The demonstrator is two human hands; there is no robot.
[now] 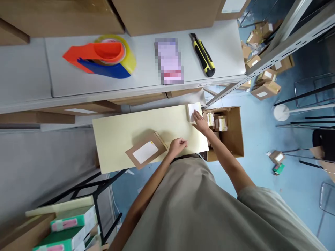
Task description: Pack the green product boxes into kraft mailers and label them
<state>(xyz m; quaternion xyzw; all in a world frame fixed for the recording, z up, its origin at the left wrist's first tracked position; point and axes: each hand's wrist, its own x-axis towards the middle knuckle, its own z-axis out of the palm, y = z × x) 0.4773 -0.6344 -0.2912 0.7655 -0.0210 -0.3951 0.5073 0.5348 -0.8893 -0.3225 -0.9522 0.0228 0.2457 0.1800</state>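
My right hand (pixel 200 122) lies with its fingers stretched out on a small white block, like a stack of labels (pixel 192 108), at the right end of the pale yellow table (pixel 115 139). Close to my body, my left hand (pixel 178 145) is curled closed over the table, and I see nothing in its fingers. To the left of it rests a brown cardboard box (pixel 138 148) with a white label on top. It lies at an angle and reaches past the table's near edge.
On the grey shelf (pixel 146 75) above sit a tape dispenser (pixel 104 57), a blurred-out flat item (pixel 169 61) and a yellow-black utility knife (pixel 202 55). An open carton (pixel 232 136) holding small parcels stands right of the table. Green boxes (pixel 68 223) are stacked lower left.
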